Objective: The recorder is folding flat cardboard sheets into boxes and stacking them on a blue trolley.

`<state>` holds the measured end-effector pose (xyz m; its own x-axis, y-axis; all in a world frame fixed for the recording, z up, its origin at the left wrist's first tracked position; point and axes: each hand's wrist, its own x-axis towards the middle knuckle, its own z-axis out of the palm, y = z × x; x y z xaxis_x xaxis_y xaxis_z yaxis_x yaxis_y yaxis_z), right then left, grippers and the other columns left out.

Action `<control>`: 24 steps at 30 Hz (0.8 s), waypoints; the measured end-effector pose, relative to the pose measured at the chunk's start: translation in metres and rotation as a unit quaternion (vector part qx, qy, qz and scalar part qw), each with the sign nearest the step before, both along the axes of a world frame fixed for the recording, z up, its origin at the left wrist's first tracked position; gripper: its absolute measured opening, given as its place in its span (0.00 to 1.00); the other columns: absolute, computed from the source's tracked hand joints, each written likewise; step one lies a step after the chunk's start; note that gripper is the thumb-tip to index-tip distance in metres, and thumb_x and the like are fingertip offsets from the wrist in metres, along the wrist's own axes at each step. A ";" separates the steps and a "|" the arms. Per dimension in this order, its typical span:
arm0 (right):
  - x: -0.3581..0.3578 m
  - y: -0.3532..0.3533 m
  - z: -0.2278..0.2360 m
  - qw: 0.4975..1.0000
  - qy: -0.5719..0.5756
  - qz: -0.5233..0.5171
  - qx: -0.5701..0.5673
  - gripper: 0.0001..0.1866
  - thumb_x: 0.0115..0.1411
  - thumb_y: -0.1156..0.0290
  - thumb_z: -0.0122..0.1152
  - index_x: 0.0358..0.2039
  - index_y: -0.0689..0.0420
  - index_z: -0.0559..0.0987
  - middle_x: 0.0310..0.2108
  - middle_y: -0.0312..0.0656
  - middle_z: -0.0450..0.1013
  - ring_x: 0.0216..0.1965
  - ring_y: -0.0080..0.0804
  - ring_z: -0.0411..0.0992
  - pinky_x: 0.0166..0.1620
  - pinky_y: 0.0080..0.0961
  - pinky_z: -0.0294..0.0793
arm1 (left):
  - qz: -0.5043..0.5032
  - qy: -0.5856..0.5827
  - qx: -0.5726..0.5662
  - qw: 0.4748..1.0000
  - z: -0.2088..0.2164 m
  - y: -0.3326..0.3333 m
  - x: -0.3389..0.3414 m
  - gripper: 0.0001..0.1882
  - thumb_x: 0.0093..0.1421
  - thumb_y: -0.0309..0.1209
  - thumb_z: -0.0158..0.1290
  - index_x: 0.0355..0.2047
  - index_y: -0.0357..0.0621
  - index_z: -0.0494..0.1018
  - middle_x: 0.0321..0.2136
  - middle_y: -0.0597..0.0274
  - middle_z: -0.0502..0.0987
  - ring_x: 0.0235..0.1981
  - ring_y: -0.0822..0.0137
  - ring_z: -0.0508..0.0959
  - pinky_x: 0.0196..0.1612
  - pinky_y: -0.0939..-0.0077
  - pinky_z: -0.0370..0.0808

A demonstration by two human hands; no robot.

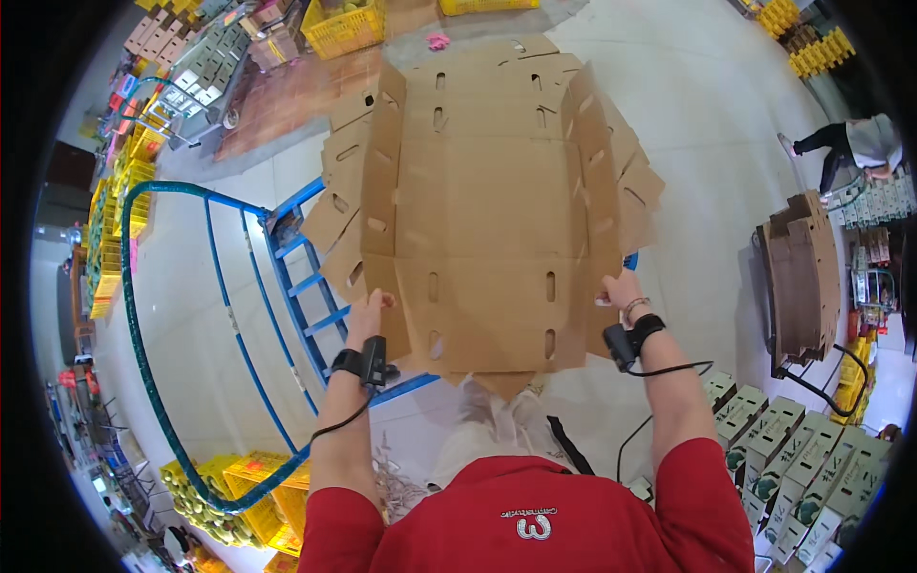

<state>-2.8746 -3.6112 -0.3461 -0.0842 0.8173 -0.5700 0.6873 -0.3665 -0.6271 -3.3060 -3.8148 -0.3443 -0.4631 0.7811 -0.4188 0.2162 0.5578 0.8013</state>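
A large brown cardboard box blank (487, 201) lies partly unfolded in front of me, its long side panels folded up and slotted flaps splayed along both sides. My left hand (373, 313) is closed at the near left corner, fingers curled against the side panel. On the near right, my right hand (619, 290) pinches the edge of the other side panel. The fingertips of both hands are partly hidden by the cardboard. Under the blank's left side stands a blue metal trolley (310, 282), mostly covered by the cardboard.
The trolley's curved green-and-blue handle (143, 315) arcs at my left. A stack of flat cardboard (802, 277) stands on a cart at right. Printed cartons (802, 468) fill the lower right; yellow crates (267, 487) sit lower left. Another person (860, 143) is at far right.
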 end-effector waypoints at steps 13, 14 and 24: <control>0.064 -0.035 0.333 0.913 0.404 0.049 -0.019 0.36 0.50 0.77 0.43 0.60 0.54 0.46 0.32 0.48 0.70 0.26 0.30 0.69 0.33 0.23 0.71 | -0.045 -0.544 0.413 0.729 0.289 -0.076 -0.030 0.28 0.50 0.42 0.54 0.46 0.37 0.61 0.42 0.50 0.69 0.44 0.59 0.71 0.45 0.65 0.71; 0.059 -0.048 0.338 0.887 0.460 -0.016 -0.031 0.34 0.50 0.77 0.43 0.59 0.55 0.50 0.33 0.49 0.70 0.27 0.30 0.69 0.33 0.24 0.72 | -0.033 -0.530 0.453 0.717 0.283 -0.080 -0.026 0.29 0.50 0.42 0.54 0.46 0.38 0.61 0.43 0.50 0.69 0.44 0.59 0.71 0.45 0.65 0.71; 0.067 -0.045 0.273 0.889 0.151 0.078 0.424 0.14 0.55 0.67 0.48 0.41 0.59 0.69 0.34 0.40 0.69 0.40 0.34 0.69 0.42 0.27 0.69 | -0.012 -0.442 0.556 0.704 0.260 -0.047 -0.024 0.34 0.46 0.44 0.58 0.49 0.41 0.59 0.46 0.53 0.66 0.47 0.60 0.68 0.46 0.63 0.70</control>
